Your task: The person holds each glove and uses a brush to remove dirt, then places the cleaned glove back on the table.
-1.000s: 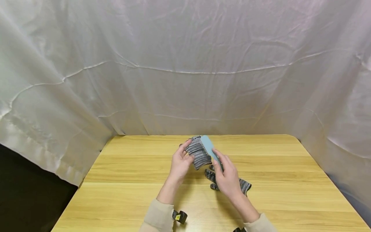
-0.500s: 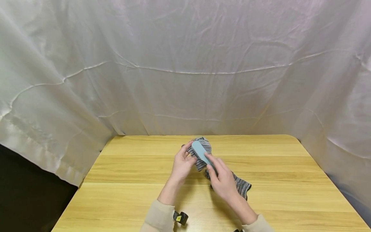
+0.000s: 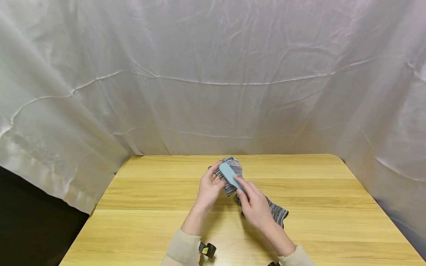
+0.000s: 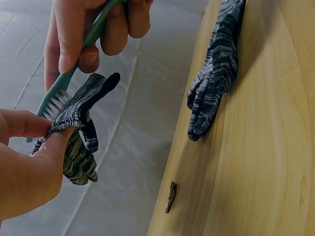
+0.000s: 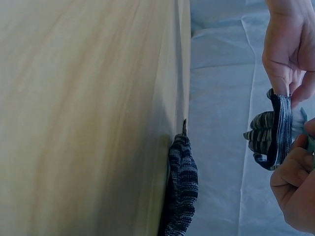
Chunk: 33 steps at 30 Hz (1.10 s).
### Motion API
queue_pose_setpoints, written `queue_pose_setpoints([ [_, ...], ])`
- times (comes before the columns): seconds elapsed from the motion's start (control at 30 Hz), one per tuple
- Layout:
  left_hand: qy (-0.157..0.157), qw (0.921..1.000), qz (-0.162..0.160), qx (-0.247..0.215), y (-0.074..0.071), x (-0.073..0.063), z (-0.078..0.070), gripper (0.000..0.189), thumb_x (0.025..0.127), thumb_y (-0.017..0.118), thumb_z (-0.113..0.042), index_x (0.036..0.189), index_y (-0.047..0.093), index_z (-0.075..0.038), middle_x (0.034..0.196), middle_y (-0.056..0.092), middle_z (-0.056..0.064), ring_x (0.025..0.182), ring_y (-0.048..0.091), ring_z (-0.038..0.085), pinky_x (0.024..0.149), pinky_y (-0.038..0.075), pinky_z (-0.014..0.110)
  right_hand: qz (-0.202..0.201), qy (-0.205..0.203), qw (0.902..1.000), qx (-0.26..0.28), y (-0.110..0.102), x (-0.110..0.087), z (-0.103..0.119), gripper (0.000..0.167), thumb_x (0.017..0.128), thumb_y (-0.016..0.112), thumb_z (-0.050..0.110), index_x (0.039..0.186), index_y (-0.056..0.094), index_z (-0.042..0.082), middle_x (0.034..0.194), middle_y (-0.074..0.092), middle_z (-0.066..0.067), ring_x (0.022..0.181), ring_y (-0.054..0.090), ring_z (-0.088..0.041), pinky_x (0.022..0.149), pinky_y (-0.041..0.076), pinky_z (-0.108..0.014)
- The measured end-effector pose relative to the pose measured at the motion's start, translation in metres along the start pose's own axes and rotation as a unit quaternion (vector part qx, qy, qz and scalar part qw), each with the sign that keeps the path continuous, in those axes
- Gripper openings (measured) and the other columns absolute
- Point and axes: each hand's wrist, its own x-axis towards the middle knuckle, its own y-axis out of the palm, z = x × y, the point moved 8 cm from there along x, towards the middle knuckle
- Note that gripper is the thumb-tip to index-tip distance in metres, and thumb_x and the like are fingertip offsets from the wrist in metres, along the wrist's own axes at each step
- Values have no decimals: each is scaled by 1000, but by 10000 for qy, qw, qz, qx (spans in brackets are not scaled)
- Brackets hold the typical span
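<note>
My left hand [image 3: 208,190] pinches a grey-and-black striped knit glove [image 3: 237,167] between thumb and fingers, holding it up off the table. In my right hand [image 3: 255,207] is a light blue-green brush [image 3: 227,173], gripped by its handle. White bristles [image 4: 56,104] press against the glove's cuff in the left wrist view, close to the left fingertips. The held glove's fingers [image 5: 261,132] hang down in the right wrist view. A second matching glove [image 3: 277,213] lies on the table beneath my right hand, which partly covers it in the head view.
The wooden table [image 3: 139,229] carries the work, with a grey-white curtain [image 3: 213,111] behind its far edge. A small dark mark [image 4: 171,196] shows on the wood near the edge. A black wrist device [image 3: 208,250] sits by the left sleeve.
My right hand has moved the brush left and slightly down across the held glove, from its right edge onto its middle. During the last half second both hands stay nearly still.
</note>
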Motion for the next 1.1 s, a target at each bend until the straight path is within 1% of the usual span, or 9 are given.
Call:
queue_pose_setpoints([
  [0.17,-22,10000,-83,8,-2,-1,-1,70,88,53,16,156,43,-1,157,44,28,124,63,39,89,60,24,27,62,10000,-38,-1,1,-2,43,103,62,9,146,61,16,95,60,4,67,45,-2,55,44,-22],
  [0.3,-33,9999,-123,0,-2,-1,-2,71,88,54,16,155,45,-2,156,45,27,123,64,38,86,59,23,18,44,10000,-21,-1,1,-3,44,103,62,8,146,60,17,93,58,6,67,46,-1,54,44,-22],
  [0.47,-1,9999,-154,-7,-2,-1,-2,72,86,54,17,155,46,-3,155,46,27,120,65,35,85,59,22,-87,-35,10000,-33,-3,1,-4,44,103,62,7,147,60,17,92,58,4,66,45,-1,52,44,-21],
  [0.57,29,9999,-165,-37,-2,0,-3,72,86,54,18,154,46,-3,152,48,28,118,66,35,86,60,23,-163,-108,9998,-54,-4,1,-4,44,103,62,6,146,60,16,92,58,2,64,43,-1,51,42,-20],
  [0.7,27,9998,-191,-64,-2,0,-4,71,86,54,18,154,47,-3,150,50,29,117,67,35,89,60,26,-251,-173,9995,-90,-5,2,-3,44,103,62,6,145,61,16,91,57,4,64,42,0,50,42,-20],
  [1.1,45,9997,-231,-86,-2,0,-5,70,87,54,18,154,47,-2,150,50,29,117,66,36,91,61,28,-319,-115,9994,-92,-7,2,-6,44,103,62,7,146,61,18,91,55,7,63,41,0,51,41,-20],
])
